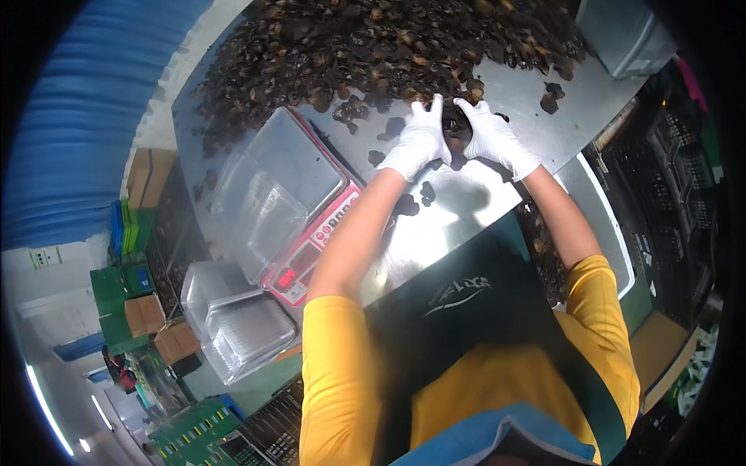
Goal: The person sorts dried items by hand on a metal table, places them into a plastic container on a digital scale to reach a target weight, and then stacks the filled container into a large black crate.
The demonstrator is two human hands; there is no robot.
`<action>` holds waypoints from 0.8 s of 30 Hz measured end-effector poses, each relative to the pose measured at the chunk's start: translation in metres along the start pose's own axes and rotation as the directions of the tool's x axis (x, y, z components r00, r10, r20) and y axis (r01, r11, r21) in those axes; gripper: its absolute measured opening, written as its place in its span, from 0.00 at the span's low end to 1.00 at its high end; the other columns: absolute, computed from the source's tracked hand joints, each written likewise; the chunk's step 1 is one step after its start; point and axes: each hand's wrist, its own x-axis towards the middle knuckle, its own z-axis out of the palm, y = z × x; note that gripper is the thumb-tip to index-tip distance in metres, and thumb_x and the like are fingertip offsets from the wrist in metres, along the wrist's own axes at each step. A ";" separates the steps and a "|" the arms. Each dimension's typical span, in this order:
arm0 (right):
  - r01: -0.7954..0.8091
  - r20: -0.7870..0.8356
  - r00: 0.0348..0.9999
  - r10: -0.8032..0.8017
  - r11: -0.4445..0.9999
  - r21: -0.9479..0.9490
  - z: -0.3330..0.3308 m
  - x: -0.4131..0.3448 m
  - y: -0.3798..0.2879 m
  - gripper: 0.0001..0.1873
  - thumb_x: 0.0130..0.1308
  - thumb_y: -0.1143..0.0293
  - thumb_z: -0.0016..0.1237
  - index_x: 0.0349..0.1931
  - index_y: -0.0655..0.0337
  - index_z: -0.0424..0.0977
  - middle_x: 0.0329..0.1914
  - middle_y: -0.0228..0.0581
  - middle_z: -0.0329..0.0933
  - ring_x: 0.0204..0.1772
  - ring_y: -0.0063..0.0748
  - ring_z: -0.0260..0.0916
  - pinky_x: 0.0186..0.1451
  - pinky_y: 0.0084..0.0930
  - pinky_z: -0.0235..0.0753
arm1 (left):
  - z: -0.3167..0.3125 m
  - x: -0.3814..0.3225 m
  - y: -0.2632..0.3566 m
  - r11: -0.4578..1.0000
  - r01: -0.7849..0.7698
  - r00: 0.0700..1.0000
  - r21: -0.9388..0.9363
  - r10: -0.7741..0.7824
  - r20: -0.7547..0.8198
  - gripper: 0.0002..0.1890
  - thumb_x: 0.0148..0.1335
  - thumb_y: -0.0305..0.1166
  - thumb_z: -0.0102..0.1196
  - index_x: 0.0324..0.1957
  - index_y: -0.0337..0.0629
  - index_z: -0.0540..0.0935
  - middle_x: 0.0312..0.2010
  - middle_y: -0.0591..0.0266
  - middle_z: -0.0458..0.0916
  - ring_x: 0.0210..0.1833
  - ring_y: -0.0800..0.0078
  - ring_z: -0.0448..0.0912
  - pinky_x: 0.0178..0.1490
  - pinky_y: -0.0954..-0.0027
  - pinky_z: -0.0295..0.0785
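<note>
My left hand (pixel 418 140) and my right hand (pixel 498 140), both in white gloves, are over a metal table (pixel 524 110) with fingers spread. They face each other at the near edge of a wide heap of dark brown fungus-like pieces (pixel 373 52). A few of these dark pieces (pixel 456 140) lie between my palms; whether either hand grips any cannot be told. To the left stands a red digital scale (pixel 297 256) with a lit display. An open clear plastic box (pixel 271 215) rests on it, tilted towards the left.
Stacked clear plastic boxes (pixel 247 326) stand at the table's near left. A grey bin (pixel 618 38) is at the far right. Below the right edge sits a white-rimmed tub (pixel 620 250), near more dark pieces (pixel 542 250). Black crates (pixel 670 169) stand beyond. Stray pieces (pixel 408 205) lie near me.
</note>
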 end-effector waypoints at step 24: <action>0.654 0.052 0.727 -0.684 0.715 0.247 -0.002 -0.015 -0.290 0.29 0.50 0.71 0.60 0.56 0.57 0.70 0.50 0.50 0.72 0.48 0.54 0.77 0.51 0.40 0.78 | -0.107 -0.265 -0.126 0.912 0.177 0.636 -0.371 -0.393 -0.664 0.30 0.45 0.25 0.70 0.54 0.36 0.76 0.48 0.49 0.71 0.49 0.57 0.78 0.55 0.65 0.76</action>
